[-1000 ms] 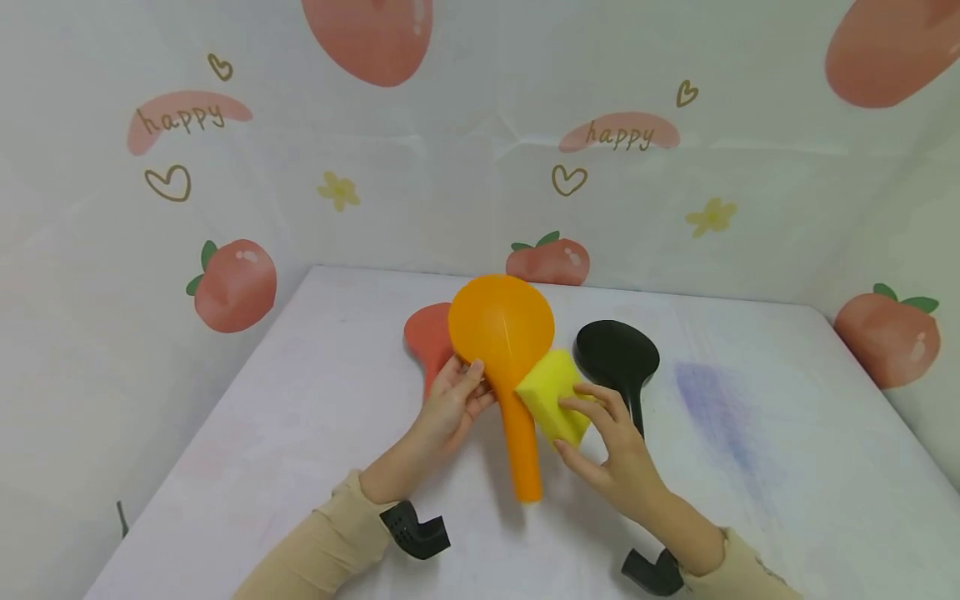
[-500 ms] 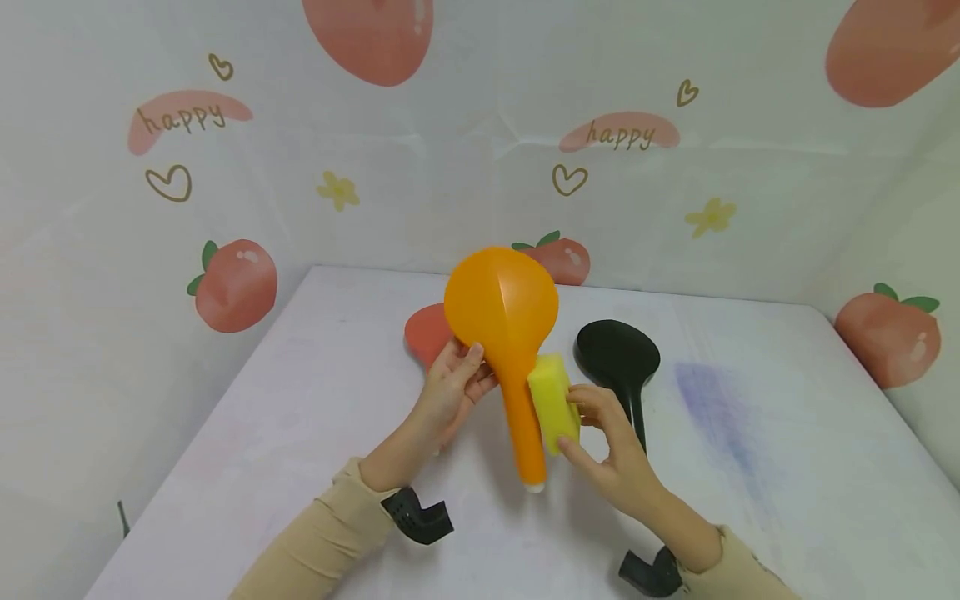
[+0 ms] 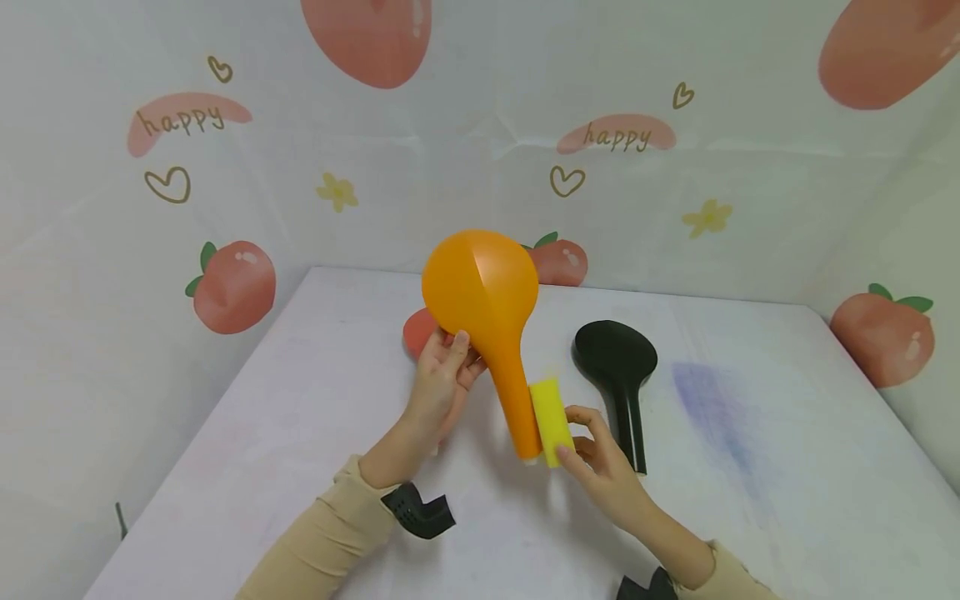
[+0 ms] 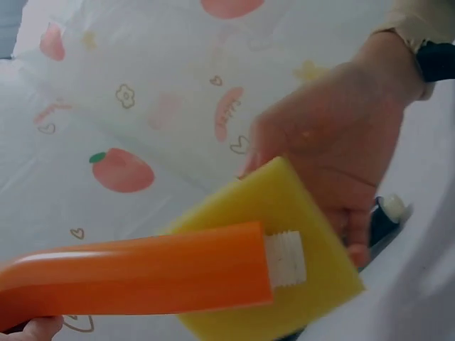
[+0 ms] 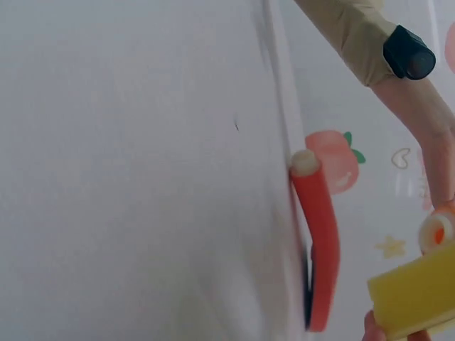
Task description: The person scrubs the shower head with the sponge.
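Observation:
My left hand grips an orange handheld shower head around the neck, below its round head. The shower head is lifted off the table, tilted, handle towards me. A yellow sponge is pinched by the fingers and thumb of my right hand. It lies against the handle's right side near the lower end. In the left wrist view, the white threaded end shows in front of the sponge. A red shower head lies behind my left hand, partly hidden. To the right lies a black shower head.
All this is on a white table, with a bluish-purple smudge on its right side. Behind it hangs a pale printed backdrop. Each wrist wears a black bracket.
The orange shower head has risen and shifted slightly left, its head tilting left. The sponge has turned on edge and slid down the handle to its lower end, my right hand moving with it.

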Demonstrator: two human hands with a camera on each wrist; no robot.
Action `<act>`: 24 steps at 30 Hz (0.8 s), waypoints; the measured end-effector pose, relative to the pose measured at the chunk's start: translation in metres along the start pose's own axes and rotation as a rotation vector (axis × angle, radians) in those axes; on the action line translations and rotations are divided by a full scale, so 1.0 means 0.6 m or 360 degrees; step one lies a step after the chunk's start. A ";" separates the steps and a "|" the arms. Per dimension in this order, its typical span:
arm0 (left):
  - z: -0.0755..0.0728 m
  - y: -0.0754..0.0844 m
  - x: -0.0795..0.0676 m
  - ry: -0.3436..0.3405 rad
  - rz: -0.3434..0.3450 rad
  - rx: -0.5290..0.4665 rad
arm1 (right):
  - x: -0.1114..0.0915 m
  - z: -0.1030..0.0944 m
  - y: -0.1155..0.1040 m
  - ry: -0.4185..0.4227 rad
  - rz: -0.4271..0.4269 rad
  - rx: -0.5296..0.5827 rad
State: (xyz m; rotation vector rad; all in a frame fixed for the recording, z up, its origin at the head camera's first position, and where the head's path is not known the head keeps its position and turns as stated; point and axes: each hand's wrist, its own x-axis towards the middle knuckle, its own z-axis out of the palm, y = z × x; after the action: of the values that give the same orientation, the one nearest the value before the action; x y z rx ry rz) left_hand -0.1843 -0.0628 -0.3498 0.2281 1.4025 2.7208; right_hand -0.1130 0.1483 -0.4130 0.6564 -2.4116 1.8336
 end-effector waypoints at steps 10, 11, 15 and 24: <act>0.007 0.007 -0.002 0.0085 0.0114 -0.0048 | -0.005 0.006 -0.015 -0.0070 0.0422 0.0344; 0.006 0.007 -0.001 0.0095 0.0116 -0.0054 | -0.006 0.006 -0.016 -0.0049 0.0389 0.0326; 0.006 0.006 -0.001 0.0164 0.0118 -0.0083 | -0.011 0.006 -0.007 0.0083 0.0067 0.0136; 0.003 0.001 -0.003 0.0380 0.0117 -0.0095 | -0.011 0.015 -0.001 0.0343 -0.0774 -0.0576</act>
State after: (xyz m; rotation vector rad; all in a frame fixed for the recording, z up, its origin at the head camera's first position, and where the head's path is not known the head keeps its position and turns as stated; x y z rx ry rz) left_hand -0.1823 -0.0621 -0.3484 -0.0524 1.3885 2.9265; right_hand -0.1047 0.1420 -0.4168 0.8589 -2.1176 1.1797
